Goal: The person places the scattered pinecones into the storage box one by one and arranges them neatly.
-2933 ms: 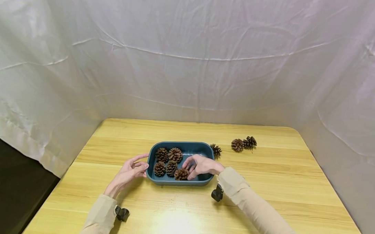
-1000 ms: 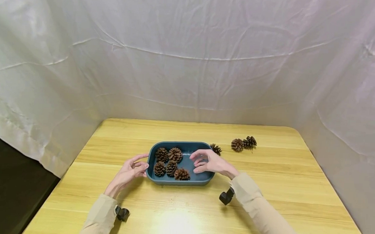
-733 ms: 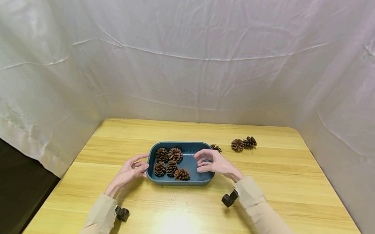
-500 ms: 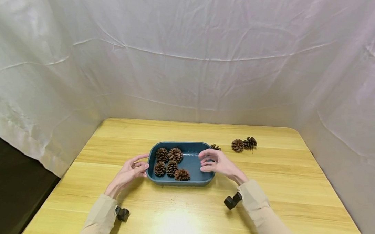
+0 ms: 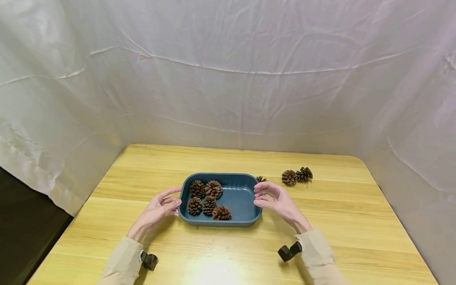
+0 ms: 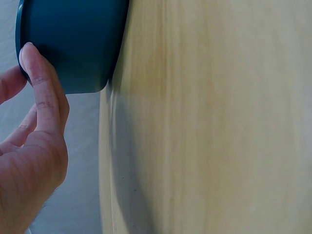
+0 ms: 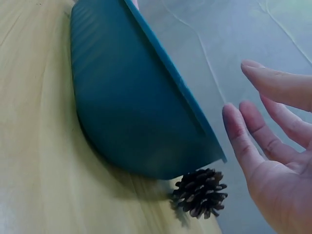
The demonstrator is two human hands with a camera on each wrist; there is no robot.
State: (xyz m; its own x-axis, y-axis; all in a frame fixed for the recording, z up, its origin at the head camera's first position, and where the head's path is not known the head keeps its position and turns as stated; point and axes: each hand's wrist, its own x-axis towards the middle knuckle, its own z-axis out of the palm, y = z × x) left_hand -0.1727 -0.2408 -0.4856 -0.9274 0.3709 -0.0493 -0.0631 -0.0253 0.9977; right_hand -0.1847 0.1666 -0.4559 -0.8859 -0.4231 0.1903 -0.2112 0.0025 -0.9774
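A dark blue rectangular tub (image 5: 241,206) with rounded corners stands on the table. Several brown pine cones (image 5: 209,204) lie inside it, toward the left and front. My left hand (image 5: 155,209) holds the tub's left end, thumb at the rim; in the left wrist view the thumb (image 6: 41,78) overlaps the outer wall. At the other end, my right hand (image 5: 280,203) is held with spread, loosely bent fingers and nothing between them; the right wrist view shows a gap between the fingers and the tub wall (image 7: 131,87).
One pine cone (image 7: 201,192) sits behind the tub's back right corner, mostly hidden in the head view. Two more pine cones (image 5: 289,177) lie together farther right on the wooden table (image 5: 342,230). A pale curtain (image 5: 229,96) hangs around the back and sides.
My right hand let go of the front pine cone in the tub, lifted, and moved right to the tub's right end. My left hand and the tub have stayed in place.
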